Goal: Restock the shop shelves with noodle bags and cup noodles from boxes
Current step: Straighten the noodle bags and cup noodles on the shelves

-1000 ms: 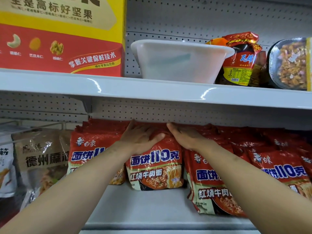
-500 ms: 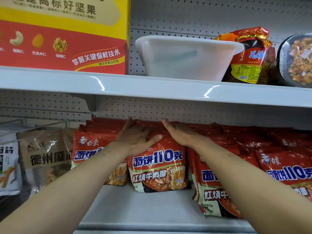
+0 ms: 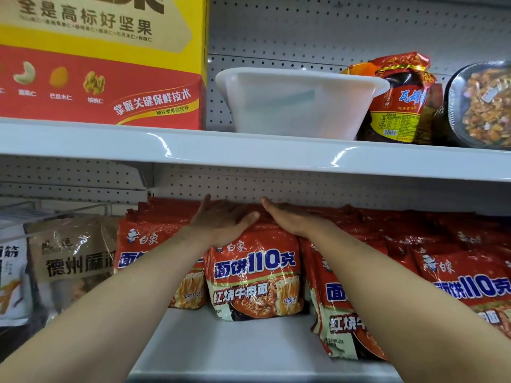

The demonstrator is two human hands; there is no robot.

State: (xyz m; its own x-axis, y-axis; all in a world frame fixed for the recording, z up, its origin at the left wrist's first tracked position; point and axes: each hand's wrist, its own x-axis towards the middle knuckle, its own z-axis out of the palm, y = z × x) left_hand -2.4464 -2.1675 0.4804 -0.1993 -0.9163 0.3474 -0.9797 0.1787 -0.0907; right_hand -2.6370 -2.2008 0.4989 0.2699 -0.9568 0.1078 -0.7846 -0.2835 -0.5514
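Both arms are stretching in under the upper shelf, and the left hand is lying flat on the top of the middle noodle bag, fingers straight and pointing at the pegboard, thumb sticking out to the right. The right hand is lying flat just beside it, palm down, fingers straight too, and is resting on the same top edge. Neither hand is curling round anything.

That middle bag is standing upright on the lower shelf, its red front facing out. 1 more red bag is standing just to its left, partly hidden by the left forearm. On the right, another bag is sitting nearer the shelf's front edge, and a further one is leaning beyond the right forearm, with more red bags packing in behind them.

Far left, a brown bag and a white bag are standing behind a wire divider. Up top, a yellow-and-red box, a white tub, a red snack bag and a dark tray of food are sitting in a row.
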